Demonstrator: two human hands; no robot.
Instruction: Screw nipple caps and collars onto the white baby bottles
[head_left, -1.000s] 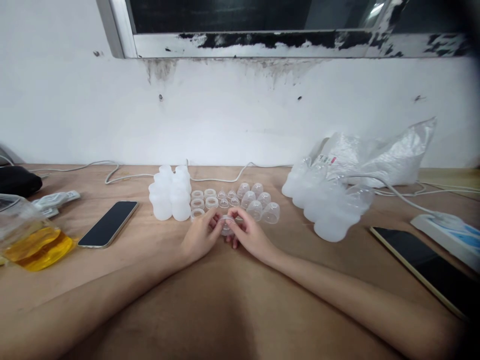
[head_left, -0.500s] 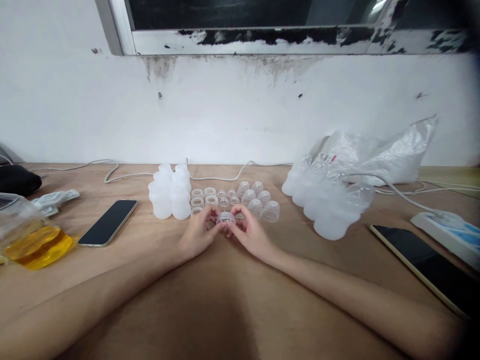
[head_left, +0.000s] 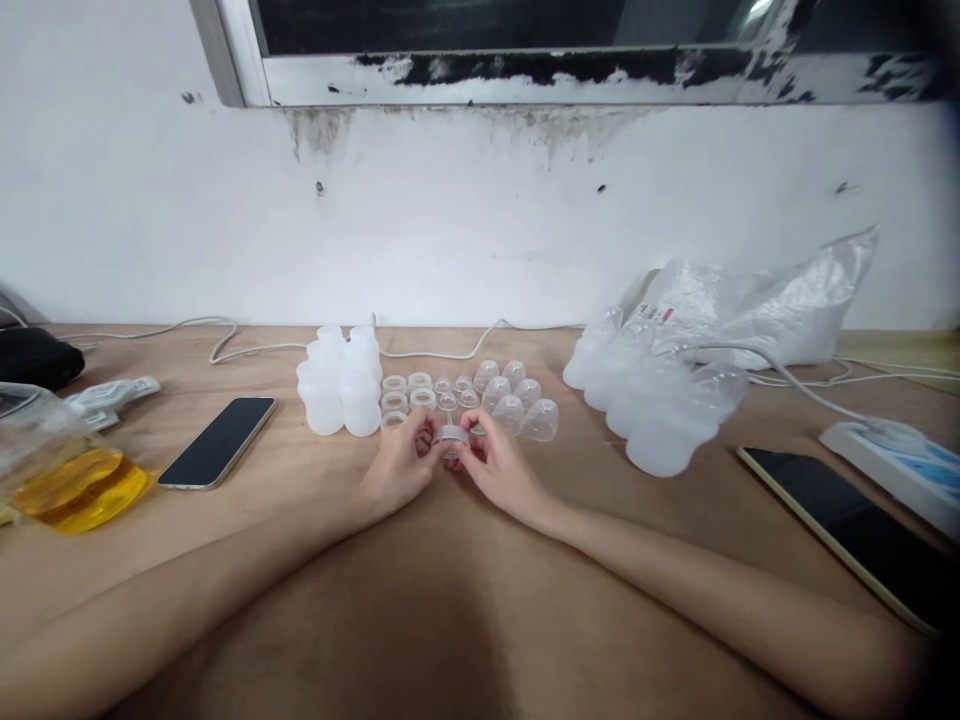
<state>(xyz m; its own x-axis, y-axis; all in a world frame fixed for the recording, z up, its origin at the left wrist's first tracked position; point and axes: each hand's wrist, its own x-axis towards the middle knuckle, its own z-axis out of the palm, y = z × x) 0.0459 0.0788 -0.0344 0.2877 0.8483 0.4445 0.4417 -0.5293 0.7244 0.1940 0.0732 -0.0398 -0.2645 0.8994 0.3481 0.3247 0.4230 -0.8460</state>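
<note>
Between my two hands is a translucent bottle collar ring (head_left: 451, 436), with what looks like a clear nipple tip rising from it. My left hand (head_left: 401, 460) pinches its left side with thumb and fingers, and my right hand (head_left: 501, 462) pinches the right side. Just beyond the hands stand rows of loose collar rings (head_left: 394, 402), clear silicone nipples (head_left: 447, 400) and clear domed caps (head_left: 540, 420). White bottle bodies (head_left: 325, 408) stand upright to the left of the rings. My hands partly hide the nearest rings and nipples.
Capped bottles (head_left: 660, 445) cluster on the right before a plastic bag (head_left: 787, 310). A phone (head_left: 217, 443) and a container of yellow liquid (head_left: 82, 490) lie left. Farther right are a larger phone (head_left: 832, 530) and a power strip (head_left: 892, 455). A white cable (head_left: 450, 357) runs along the wall.
My fingers have shifted slightly around the collar ring, and a nipple tip now shows more plainly above it. Everything else lies as before.
</note>
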